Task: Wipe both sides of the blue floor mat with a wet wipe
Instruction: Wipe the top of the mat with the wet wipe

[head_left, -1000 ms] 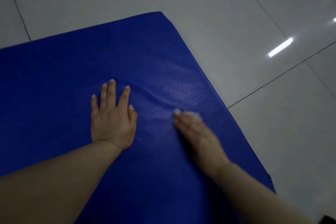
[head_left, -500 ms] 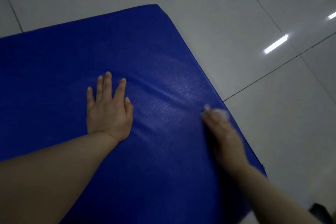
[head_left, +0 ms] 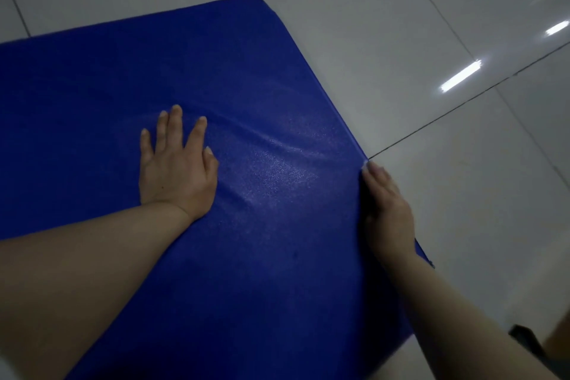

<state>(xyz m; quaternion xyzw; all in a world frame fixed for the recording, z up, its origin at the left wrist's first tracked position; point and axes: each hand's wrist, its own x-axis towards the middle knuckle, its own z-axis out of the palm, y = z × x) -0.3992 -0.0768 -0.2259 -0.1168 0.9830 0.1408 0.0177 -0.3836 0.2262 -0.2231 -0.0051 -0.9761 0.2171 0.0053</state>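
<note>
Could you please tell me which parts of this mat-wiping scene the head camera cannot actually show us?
- Wet wipe: head view, almost wholly hidden under the right hand at the mat's right edge.
- Underside of the blue mat: hidden, faces the tiled floor.
- Mat's left and near parts: cut off by the picture's edges.
- Mat under the left hand: covered by the flat palm.
- Dark thing at lower right: cut off, unidentifiable.

The wipe (head_left: pixel 366 165) is almost wholly hidden under the right hand (head_left: pixel 387 210). The mat (head_left: pixel 277 256) is cut off at the left and bottom edges.
</note>
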